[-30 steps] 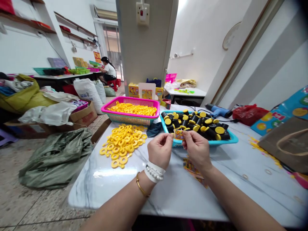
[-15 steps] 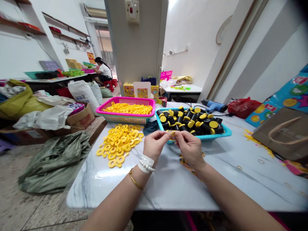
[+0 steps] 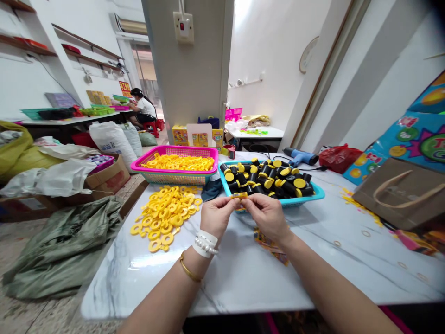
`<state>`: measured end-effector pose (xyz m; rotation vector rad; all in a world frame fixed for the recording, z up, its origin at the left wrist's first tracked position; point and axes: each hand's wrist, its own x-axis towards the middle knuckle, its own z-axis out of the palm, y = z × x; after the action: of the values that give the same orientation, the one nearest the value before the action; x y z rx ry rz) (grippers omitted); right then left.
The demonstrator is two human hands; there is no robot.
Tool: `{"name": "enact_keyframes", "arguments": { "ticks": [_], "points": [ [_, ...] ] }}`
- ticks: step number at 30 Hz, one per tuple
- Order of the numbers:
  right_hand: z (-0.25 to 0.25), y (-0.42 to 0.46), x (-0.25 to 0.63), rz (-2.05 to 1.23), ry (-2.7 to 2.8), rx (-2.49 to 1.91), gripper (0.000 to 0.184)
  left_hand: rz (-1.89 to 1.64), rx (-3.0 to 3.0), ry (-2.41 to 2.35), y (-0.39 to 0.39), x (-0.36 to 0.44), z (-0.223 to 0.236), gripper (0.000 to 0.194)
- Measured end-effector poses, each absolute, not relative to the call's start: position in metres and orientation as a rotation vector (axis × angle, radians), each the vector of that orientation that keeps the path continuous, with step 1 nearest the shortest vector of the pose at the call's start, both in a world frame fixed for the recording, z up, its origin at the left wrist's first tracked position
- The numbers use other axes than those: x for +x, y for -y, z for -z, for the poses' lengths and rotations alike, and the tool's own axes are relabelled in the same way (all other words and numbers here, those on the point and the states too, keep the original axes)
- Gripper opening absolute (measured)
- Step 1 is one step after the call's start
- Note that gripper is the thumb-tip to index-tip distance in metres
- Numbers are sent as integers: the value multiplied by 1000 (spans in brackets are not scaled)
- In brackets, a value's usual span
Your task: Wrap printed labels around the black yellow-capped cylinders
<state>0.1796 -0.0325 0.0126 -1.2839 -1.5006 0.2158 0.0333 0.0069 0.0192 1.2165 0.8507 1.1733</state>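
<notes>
Between the fingertips of my left hand point(image 3: 216, 214) and my right hand point(image 3: 266, 214) is a small printed yellow-orange label point(image 3: 239, 196), pinched from both sides. Fingers hide much of it, so its full shape cannot be told. Just beyond the hands stands a blue basket point(image 3: 318, 195) heaped with black cylinders that have yellow caps point(image 3: 299, 183). A pile of yellow plastic rings with tabs point(image 3: 167, 213) lies on the table left of my left hand. Partly under my right hand, a stack of printed colourful strips point(image 3: 269, 245) rests on the marbled tabletop.
A pink basket point(image 3: 137, 164) full of yellow rings sits at the back left. Behind the blue basket lies a blue heat gun point(image 3: 301, 155). A brown paper bag point(image 3: 399, 190) and a red plastic bag point(image 3: 340, 158) stand right. Across the room a person point(image 3: 143, 109) sits at another table.
The view has shifted slightly, so the scene sits lower and further left. Both hands still pinch the label, now closer together, and more of the strips beneath my right hand shows.
</notes>
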Motion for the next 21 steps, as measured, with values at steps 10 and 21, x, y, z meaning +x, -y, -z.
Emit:
{"name": "enact_keyframes", "arguments": {
  "ticks": [10,21],
  "points": [
    [-9,37,178,-149,1373,-1300,34,-1421,1283,-943,-1,32,-21,29],
    [-3,36,172,-68,1448,-1275,29,-1268,1173,-826,4,33,-28,26]
  ]
}}
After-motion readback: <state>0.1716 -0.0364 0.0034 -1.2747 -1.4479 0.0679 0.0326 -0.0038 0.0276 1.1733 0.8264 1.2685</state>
